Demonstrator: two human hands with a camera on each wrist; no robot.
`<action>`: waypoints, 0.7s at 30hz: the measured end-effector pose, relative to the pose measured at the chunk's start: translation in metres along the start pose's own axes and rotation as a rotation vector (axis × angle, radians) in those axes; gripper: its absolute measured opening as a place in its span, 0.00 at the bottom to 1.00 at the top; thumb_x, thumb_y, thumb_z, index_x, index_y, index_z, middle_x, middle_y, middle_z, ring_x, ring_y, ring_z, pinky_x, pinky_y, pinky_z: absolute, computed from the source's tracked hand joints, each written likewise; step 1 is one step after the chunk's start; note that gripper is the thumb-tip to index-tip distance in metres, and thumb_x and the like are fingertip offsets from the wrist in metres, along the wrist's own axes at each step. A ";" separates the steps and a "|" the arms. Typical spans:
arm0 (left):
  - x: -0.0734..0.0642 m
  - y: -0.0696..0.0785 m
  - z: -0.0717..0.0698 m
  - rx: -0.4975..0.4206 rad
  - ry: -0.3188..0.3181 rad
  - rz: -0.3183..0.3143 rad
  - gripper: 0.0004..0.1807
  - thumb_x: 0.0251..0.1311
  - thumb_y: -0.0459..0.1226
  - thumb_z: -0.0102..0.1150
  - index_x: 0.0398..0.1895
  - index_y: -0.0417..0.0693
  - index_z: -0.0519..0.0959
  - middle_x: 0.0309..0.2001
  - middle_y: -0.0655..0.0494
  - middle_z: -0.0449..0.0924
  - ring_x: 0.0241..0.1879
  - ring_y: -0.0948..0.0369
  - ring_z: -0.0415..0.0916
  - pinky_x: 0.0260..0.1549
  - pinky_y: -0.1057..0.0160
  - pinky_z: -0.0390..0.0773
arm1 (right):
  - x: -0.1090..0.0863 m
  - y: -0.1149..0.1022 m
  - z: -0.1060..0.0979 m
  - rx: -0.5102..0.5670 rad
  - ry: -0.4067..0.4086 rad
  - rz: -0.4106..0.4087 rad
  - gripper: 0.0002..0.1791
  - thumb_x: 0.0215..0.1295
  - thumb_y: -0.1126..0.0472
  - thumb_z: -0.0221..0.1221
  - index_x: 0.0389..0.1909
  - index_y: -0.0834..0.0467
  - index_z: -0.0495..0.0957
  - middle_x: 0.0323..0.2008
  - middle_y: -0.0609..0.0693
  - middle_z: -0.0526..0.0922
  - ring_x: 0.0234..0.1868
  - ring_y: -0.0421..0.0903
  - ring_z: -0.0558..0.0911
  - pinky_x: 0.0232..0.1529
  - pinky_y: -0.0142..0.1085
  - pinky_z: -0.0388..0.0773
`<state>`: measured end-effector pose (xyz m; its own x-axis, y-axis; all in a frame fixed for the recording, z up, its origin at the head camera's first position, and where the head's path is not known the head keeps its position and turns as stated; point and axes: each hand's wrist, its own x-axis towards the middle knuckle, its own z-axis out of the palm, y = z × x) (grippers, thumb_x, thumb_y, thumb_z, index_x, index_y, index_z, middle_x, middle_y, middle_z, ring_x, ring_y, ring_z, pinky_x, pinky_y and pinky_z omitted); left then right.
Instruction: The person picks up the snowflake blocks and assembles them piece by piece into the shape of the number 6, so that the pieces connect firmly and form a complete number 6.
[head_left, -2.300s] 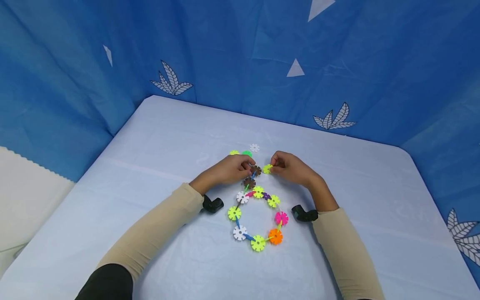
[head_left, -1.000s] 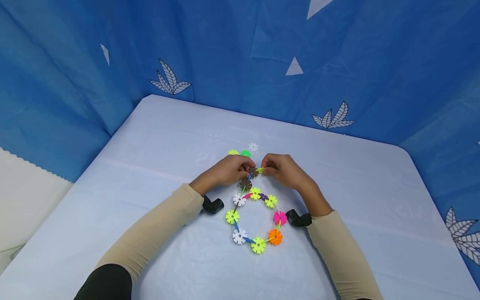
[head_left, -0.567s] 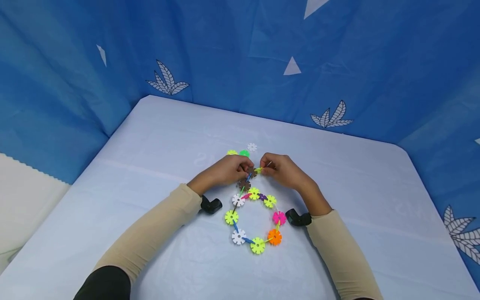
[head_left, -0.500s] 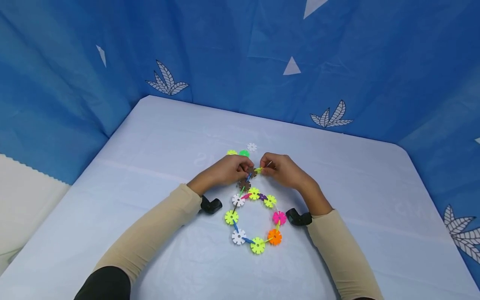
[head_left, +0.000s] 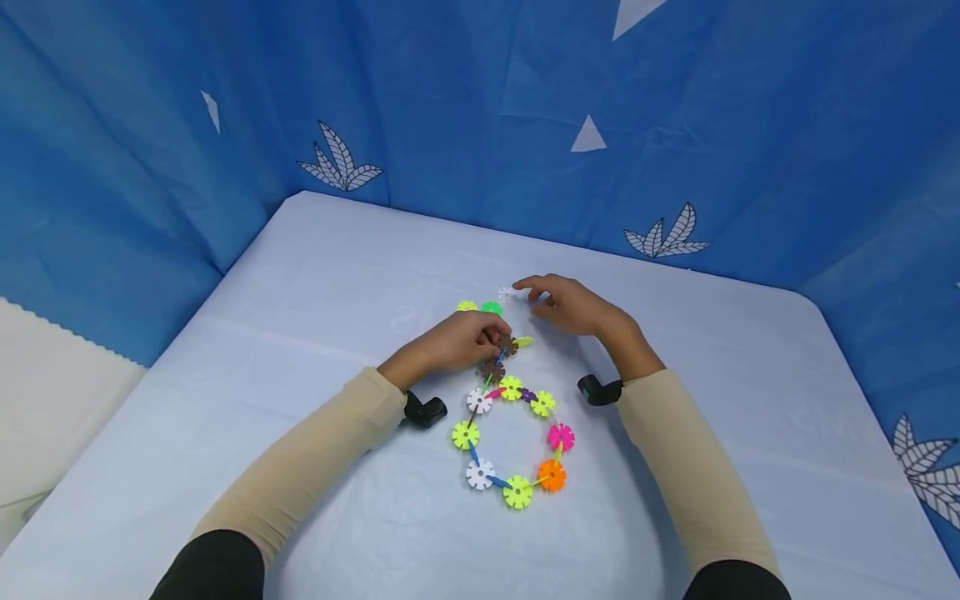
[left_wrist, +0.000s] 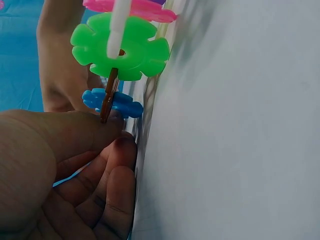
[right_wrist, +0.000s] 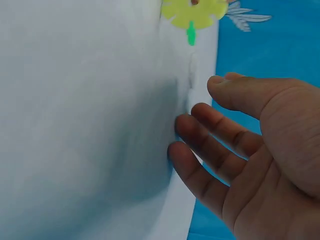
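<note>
My left hand (head_left: 472,340) pinches the brown notched snowflake disc (head_left: 509,345) between thumb and fingers, near the upper end of a linked chain. Jutting from that brown disc to the right is a yellow-green disc (head_left: 524,342), seen edge-on. In the left wrist view the thumb and fingertips meet at a brown disc (left_wrist: 109,95) beside a blue disc (left_wrist: 131,107), with a green disc (left_wrist: 145,50) above. My right hand (head_left: 570,304) reaches out with loose, parted fingers and holds nothing. Its index fingertip is at the white disc (head_left: 504,294); whether they touch I cannot tell.
Below the hands lies a ring of linked discs, including an orange disc (head_left: 552,476) and a pink disc (head_left: 561,437). A bright green disc (head_left: 492,307) and a yellow disc (head_left: 467,306) are beyond the left hand. Blue curtain (head_left: 480,108) borders the white table (head_left: 360,275).
My right hand has let go of the yellow-green disc, which stays joined to the brown one, and has moved away towards the white disc. The left hand keeps its pinch.
</note>
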<state>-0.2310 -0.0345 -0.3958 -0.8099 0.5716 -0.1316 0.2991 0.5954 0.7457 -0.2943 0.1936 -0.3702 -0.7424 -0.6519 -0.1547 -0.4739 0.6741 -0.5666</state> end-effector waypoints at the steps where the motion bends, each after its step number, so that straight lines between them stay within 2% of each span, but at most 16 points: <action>1: 0.000 0.000 0.000 -0.006 -0.003 0.001 0.17 0.71 0.30 0.58 0.61 0.41 0.78 0.44 0.54 0.80 0.42 0.61 0.77 0.45 0.64 0.77 | 0.005 0.000 -0.001 -0.013 -0.012 0.010 0.28 0.75 0.68 0.56 0.73 0.56 0.68 0.55 0.61 0.76 0.49 0.56 0.77 0.52 0.50 0.74; 4: -0.001 0.000 -0.001 -0.020 -0.007 0.004 0.17 0.70 0.29 0.58 0.60 0.40 0.78 0.44 0.54 0.80 0.41 0.61 0.77 0.44 0.64 0.78 | 0.019 0.000 0.002 -0.066 -0.048 0.033 0.29 0.76 0.66 0.56 0.75 0.52 0.66 0.51 0.60 0.72 0.47 0.54 0.73 0.48 0.49 0.73; 8: 0.000 0.001 0.000 -0.028 -0.008 0.012 0.16 0.70 0.29 0.58 0.60 0.40 0.78 0.43 0.54 0.80 0.41 0.61 0.77 0.44 0.65 0.78 | 0.024 -0.003 0.007 -0.100 -0.041 0.062 0.24 0.76 0.64 0.56 0.70 0.52 0.73 0.48 0.60 0.70 0.47 0.54 0.73 0.48 0.49 0.73; 12: 0.001 0.001 0.000 -0.021 -0.005 0.012 0.16 0.70 0.29 0.58 0.60 0.41 0.78 0.43 0.54 0.79 0.41 0.61 0.77 0.44 0.65 0.78 | 0.016 -0.002 0.010 -0.086 0.026 0.071 0.17 0.73 0.67 0.58 0.61 0.57 0.79 0.46 0.60 0.72 0.47 0.55 0.74 0.49 0.49 0.73; 21: -0.001 0.000 0.001 -0.022 0.008 0.009 0.17 0.70 0.29 0.58 0.60 0.40 0.78 0.44 0.53 0.79 0.41 0.61 0.77 0.44 0.64 0.78 | -0.010 0.006 0.016 -0.002 0.098 0.158 0.13 0.69 0.70 0.62 0.51 0.59 0.77 0.46 0.60 0.72 0.45 0.54 0.72 0.47 0.47 0.72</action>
<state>-0.2303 -0.0344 -0.3961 -0.8112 0.5723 -0.1202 0.2950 0.5779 0.7609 -0.2822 0.1984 -0.3848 -0.8499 -0.5013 -0.1621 -0.3489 0.7660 -0.5399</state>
